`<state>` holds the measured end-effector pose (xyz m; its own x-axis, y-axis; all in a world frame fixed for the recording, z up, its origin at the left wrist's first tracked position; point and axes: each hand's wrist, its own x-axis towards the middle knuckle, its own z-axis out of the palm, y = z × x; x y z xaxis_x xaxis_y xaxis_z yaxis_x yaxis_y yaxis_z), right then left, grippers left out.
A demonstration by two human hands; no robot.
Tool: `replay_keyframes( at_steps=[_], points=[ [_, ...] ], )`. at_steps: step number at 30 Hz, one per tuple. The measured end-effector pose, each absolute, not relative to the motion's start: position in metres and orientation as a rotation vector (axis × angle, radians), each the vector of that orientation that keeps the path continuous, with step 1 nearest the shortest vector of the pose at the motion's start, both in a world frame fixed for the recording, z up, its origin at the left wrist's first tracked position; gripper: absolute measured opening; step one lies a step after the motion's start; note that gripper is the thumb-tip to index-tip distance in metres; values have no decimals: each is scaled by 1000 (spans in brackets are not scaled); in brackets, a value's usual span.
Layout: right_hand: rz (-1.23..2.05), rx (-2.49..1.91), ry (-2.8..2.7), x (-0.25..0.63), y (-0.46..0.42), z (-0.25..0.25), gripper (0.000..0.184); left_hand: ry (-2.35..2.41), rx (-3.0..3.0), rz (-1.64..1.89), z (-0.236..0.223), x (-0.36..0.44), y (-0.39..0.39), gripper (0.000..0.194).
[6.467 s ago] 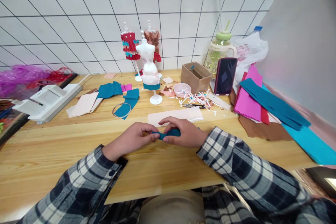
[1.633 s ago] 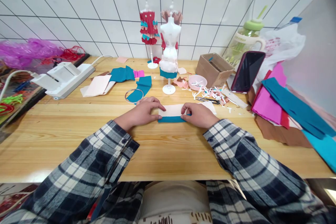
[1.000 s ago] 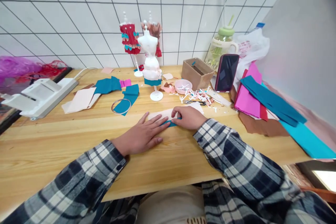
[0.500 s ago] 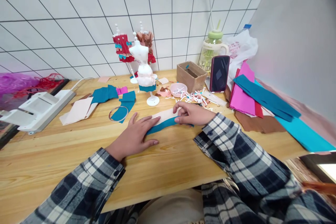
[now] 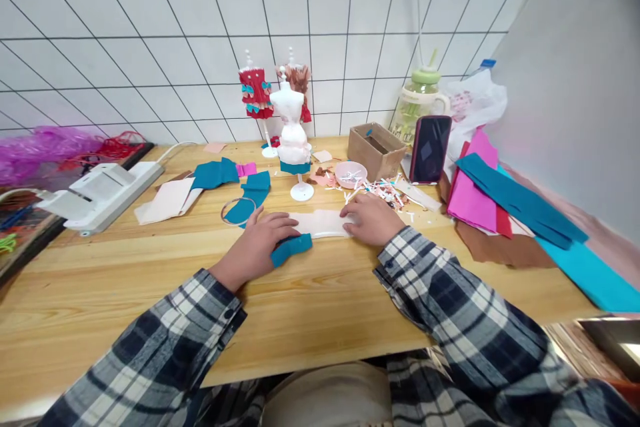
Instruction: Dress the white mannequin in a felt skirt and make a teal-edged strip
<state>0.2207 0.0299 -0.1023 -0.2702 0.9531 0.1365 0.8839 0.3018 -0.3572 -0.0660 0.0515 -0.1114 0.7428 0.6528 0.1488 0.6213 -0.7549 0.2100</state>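
Flat on the counter (image 5: 320,307), between left hand (image 5: 256,243) and right hand (image 5: 373,219): a pale strip (image 5: 325,223). Just in front, against the left hand: a teal strip (image 5: 294,249). Rests the left hand over the pale strip's left end, with fingers stretched forward; cannot tell whether also pinching the teal strip. Touches the right end with loosely bent fingers of the right hand; cannot tell whether gripping. Beyond, a teal piece (image 5: 259,184) under a thin ring (image 5: 223,213), then a white mannequin (image 5: 287,107) with a teal band (image 5: 295,167) at the hips, near a pink bowl (image 5: 339,179) and scraps (image 5: 393,195).
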Motion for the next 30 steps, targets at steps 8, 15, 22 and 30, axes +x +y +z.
replay_keyframes(
  at_steps=[8, 15, 22, 30],
  points=[
    [640, -1678, -2284, 217, 26, -106, 30, 1517, 2438, 962, -106, -71, 64, 36],
    [978, -1207, -1490, 191, 19, -98, 38, 833, 2053, 952, -89, -63, 28, 53],
    [620, -1147, -1543, 157, -6, -96, 23, 703, 1055, 670, -105, -18, 0, 50],
    [441, -1194, -1684, 144, -14, -106, 19, 897, 1025, 839, -102, -26, 8, 27]
  ],
)
